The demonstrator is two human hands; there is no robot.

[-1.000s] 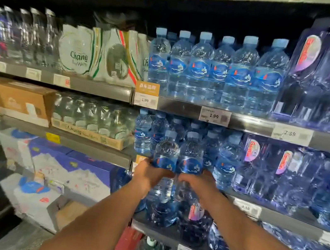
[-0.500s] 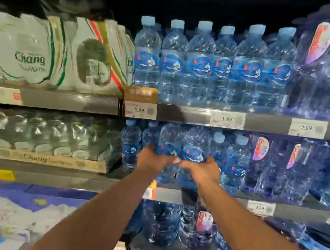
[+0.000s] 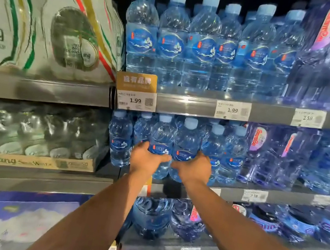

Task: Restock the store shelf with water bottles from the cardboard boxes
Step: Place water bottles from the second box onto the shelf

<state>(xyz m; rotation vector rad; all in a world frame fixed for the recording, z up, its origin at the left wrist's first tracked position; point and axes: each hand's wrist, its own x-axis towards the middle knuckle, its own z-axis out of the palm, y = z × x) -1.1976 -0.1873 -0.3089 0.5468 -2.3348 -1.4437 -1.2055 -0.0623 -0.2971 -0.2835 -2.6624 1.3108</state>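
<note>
The left hand has its grip curled round one water bottle. The right hand grips a second bottle, touching the first. Both stand tall, caps at 12 o'clock, at the front of the middle shelf. I think they must go back, toward 12 o'clock from the grips; both hands are equally near

Both bare arms stretch forward; left grip and right grip, side by side, each clasp a clear blue-labelled plastic bottle.
</note>
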